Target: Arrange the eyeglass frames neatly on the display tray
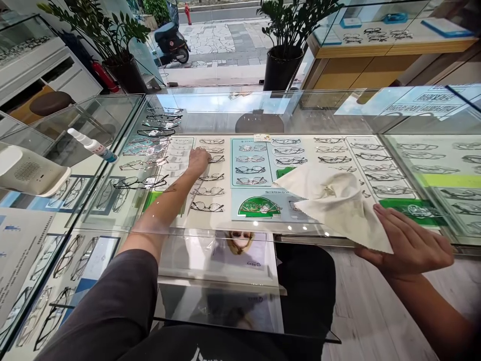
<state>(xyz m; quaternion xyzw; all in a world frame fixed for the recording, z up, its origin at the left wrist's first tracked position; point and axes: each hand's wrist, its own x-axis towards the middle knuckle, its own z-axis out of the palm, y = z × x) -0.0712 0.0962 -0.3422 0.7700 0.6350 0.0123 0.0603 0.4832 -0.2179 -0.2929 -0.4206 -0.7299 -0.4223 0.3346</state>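
My left hand reaches under the glass top of the display case. Its fingers are curled closed at one end of a pair of eyeglasses, partly hiding it. More eyeglasses lie in the same column nearer to me. On the right, my right hand holds a cream cleaning cloth between thumb and fingers. The cloth hangs loose and bunched over the case, hiding some frames beneath. Several rows of eyeglasses lie on a blue display card between my hands.
The case's near glass edge crosses in front of my forearm. A white spray bottle and a white device stand at left. Nearer eyeglasses sit higher on the left. Potted plants stand beyond the case. An open drawer lies below.
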